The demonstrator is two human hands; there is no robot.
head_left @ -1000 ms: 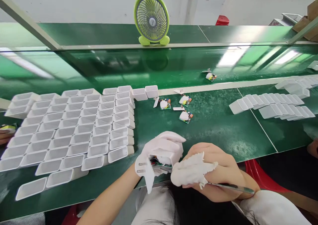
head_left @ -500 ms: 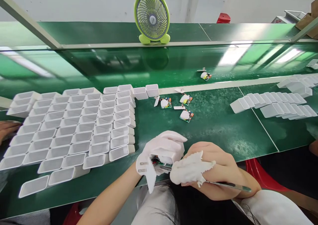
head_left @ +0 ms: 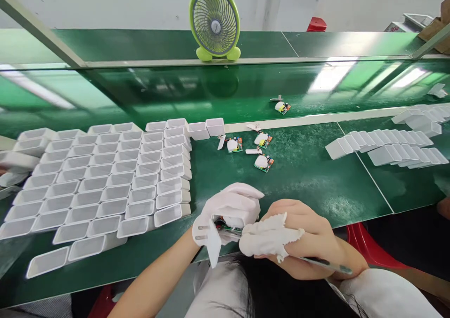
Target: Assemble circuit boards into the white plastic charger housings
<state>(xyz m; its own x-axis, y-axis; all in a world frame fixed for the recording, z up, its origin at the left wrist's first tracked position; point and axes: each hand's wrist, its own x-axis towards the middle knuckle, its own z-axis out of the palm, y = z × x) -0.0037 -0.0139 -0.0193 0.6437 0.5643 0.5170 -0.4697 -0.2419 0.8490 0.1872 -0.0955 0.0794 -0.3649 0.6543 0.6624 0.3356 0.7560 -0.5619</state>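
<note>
My left hand (head_left: 230,203), in a white glove, is closed around a white plastic charger case (head_left: 228,217) with its open end facing me. Inside the case, part of a circuit board (head_left: 237,230) shows. At the opening hangs a white end plate (head_left: 213,244), and two flat metal plug prongs (head_left: 201,233) show beside it. My right hand (head_left: 298,238), with white covers on some fingers, grips metal tweezers (head_left: 326,263). Their tips reach into the case opening; what they touch there is hidden.
Rows of white cases (head_left: 105,191) cover the left bench. Several circuit boards (head_left: 263,162) lie ahead, another board (head_left: 282,107) on the green strip behind. More cases (head_left: 379,142) lie right. A green fan (head_left: 215,25) stands at the back. A co-worker's blurred hand (head_left: 3,170) is far left.
The board on the green strip and a white piece at far right have shifted left. White items now appear by the co-worker's hand at far left. My hands have barely moved.
</note>
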